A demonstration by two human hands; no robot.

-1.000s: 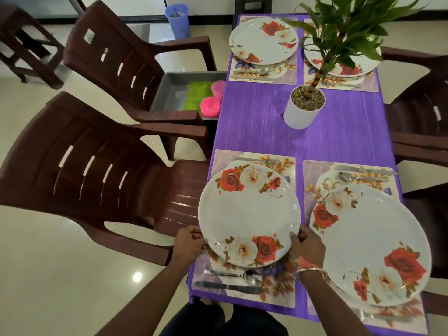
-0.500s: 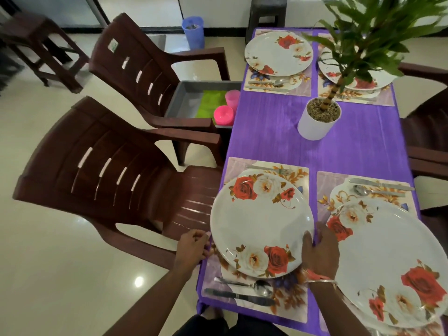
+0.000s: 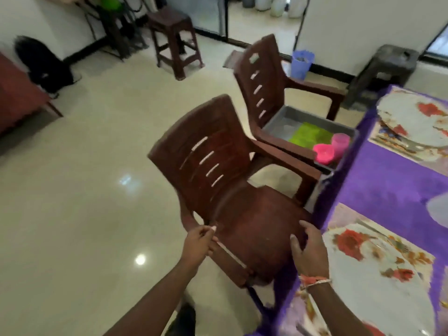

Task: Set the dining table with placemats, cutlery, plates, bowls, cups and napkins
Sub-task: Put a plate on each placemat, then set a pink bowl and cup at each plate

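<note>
- Near plate (image 3: 378,282): white with red roses, on a placemat (image 3: 341,214) at the near corner of the table. Its right side is cut off by the frame edge. No writing shows on it.
- Far plate (image 3: 417,124): same rose pattern, on its own mat further along the table and partly cut off. The streaks beside it look like cutlery (image 3: 400,147), but they are too smeared to sort out.
- Cloth (image 3: 388,180): purple and plain, covering the table.
- Right hand (image 3: 308,251): fingers spread and relaxed, holding nothing. It is above the front of the near chair (image 3: 206,146) seat, just beside the table edge, with a bracelet (image 3: 315,281) at the wrist.
- Left hand (image 3: 198,241): fingers loosely curled, with nothing in them. It is by the chair's near armrest, and I cannot tell whether it touches.
- Tray (image 3: 283,117): grey, on the seat of the far chair (image 3: 261,93). It holds green napkins (image 3: 308,135) and two pink cups (image 3: 340,144), with the chair's arm hiding its near edge.
- Sticker (image 3: 253,58): pale, on the far chair's back, its print unreadable.
- Beyond the chairs are a blue bin (image 3: 301,64), a brown stool (image 3: 174,37) and a dark stool (image 3: 385,66), all blurred.
</note>
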